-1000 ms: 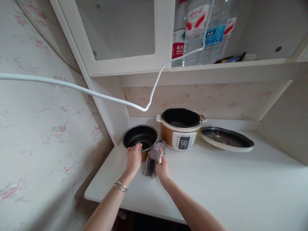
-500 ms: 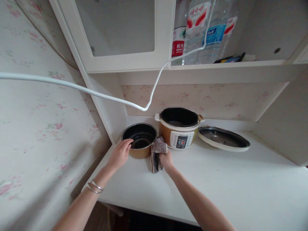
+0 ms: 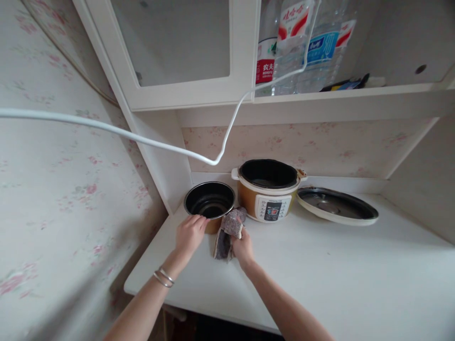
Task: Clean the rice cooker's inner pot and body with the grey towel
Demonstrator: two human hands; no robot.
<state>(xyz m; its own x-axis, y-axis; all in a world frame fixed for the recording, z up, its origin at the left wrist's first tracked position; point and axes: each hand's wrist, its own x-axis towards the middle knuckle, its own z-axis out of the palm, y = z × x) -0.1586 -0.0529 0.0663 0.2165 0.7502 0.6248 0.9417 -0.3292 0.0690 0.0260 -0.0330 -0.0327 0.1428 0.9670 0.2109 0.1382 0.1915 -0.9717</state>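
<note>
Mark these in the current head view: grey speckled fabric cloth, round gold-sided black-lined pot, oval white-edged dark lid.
Grey speckled fabric cloth (image 3: 232, 223): head view, upper fold.
Round gold-sided black-lined pot (image 3: 209, 203): head view, black interior.
Oval white-edged dark lid (image 3: 337, 206): head view, dark face.

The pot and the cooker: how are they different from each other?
The pot looks smaller than the cooker. The cooker has a white panel in front; the pot's visible outside is plain. The left hand is at the pot's rim, while no hand is on the cooker. Both are open, dark inside.
</note>
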